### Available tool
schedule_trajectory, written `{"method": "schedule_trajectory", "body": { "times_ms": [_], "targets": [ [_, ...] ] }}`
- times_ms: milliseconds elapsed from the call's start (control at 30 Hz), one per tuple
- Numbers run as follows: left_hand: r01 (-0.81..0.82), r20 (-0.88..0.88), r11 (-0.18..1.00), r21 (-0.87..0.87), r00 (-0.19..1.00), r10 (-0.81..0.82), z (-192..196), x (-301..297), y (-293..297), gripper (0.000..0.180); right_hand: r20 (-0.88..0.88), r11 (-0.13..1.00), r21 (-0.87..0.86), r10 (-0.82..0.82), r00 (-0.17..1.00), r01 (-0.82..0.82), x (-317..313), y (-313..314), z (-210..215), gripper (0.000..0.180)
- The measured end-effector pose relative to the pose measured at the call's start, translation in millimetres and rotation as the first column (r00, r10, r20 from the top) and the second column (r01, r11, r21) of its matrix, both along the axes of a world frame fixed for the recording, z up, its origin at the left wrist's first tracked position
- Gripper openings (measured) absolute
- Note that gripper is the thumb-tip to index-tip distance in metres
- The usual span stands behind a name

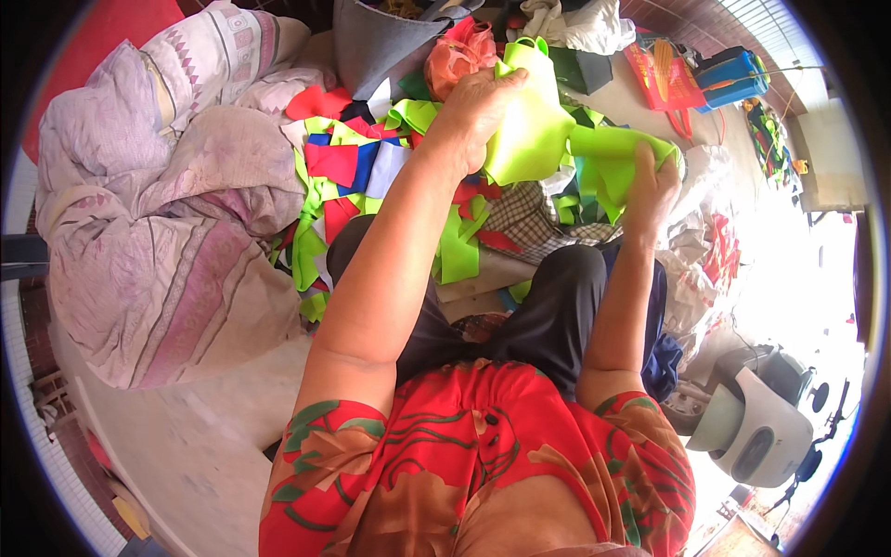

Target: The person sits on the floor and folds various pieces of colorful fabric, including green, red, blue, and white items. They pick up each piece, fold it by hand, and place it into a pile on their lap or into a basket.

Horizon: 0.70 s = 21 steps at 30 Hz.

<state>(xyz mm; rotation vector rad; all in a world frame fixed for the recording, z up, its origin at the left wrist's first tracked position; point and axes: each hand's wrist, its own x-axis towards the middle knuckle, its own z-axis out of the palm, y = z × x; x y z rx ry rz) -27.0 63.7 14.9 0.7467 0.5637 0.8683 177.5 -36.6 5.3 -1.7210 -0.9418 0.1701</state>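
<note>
A neon yellow-green piece of cloth [531, 135] is stretched out in front of me above a heap of scraps. My left hand [479, 113] grips its left side near the top, fingers closed on the edge. With its fingers pinched, my right hand [652, 193] holds the right end, where a strip of the same colour [603, 153] hangs down. I cannot tell whether the two parts are one piece. Below my hands lie red, blue, white and green fabric scraps [331, 163] and a checked cloth [522, 219].
A large crumpled pale bedsheet [218, 278] fills the left side. Beyond the scraps stand a grey tub [380, 46] and a red plastic bag [461, 58]. A red bag [665, 74] and a blue container [733, 76] are at far right; a white-and-grey appliance [763, 427] sits near right.
</note>
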Motion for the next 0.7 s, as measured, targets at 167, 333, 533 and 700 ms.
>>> {"method": "schedule_trajectory", "body": {
  "times_ms": [167, 333, 533, 700],
  "targets": [
    [0.084, 0.03, 0.994, -0.073, 0.996, -0.082, 7, 8, -8, 0.026, -0.11, 0.963, 0.157, 0.238, 0.965, -0.22, -53, 12, 2, 0.022],
    [0.206, 0.27, 0.969, -0.134, 0.949, -0.164, 7, 7, -3, 0.039, -0.365, 0.922, 0.302, 0.345, 0.865, -0.241, -71, 13, -7, 0.026],
    [0.153, 0.076, 0.987, 0.043, 0.985, -0.156, 7, 7, -13, 0.033, -0.476, 0.898, 0.378, 0.398, 0.784, -0.226, -68, 12, -6, 0.028],
    [0.164, 0.11, 0.984, 0.065, 0.979, -0.17, 8, 7, -14, 0.035, -0.345, 0.847, 0.341, 0.516, 0.784, -0.407, -67, 5, -4, 0.054]
  ]
}}
